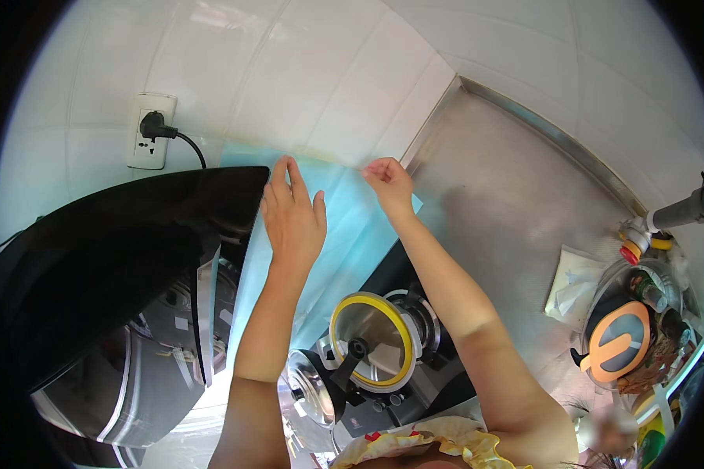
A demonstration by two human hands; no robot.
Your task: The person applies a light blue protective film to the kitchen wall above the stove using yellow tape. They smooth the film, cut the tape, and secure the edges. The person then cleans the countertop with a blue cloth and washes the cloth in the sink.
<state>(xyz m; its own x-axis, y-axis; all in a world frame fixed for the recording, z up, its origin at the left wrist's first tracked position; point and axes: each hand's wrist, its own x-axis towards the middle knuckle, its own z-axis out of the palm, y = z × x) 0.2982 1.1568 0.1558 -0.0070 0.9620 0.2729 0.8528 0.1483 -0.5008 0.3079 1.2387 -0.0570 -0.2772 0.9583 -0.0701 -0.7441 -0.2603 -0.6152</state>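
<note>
A light blue sheet (348,223) stands against the tiled wall and reaches down behind the stove. My left hand (293,219) rests flat on its left part, fingers stretched upward and the thumb apart. Near the sheet's upper right edge, my right hand (391,186) has its thumb and fingertips pinched together on the sheet's margin. Below my hands, a pot (371,344) with a yellow-rimmed glass lid sits on the black gas stove (446,387). Beside it, partly behind my left forearm, is a pan with a shiny metal lid (309,387).
A glossy black appliance (125,234) fills the left side, its edge close to my left hand. Above it, a black plug (155,125) sits in a wall socket. The steel countertop (508,180) holds a white packet (577,285) and a cluttered basin with an orange-rimmed tool (619,344).
</note>
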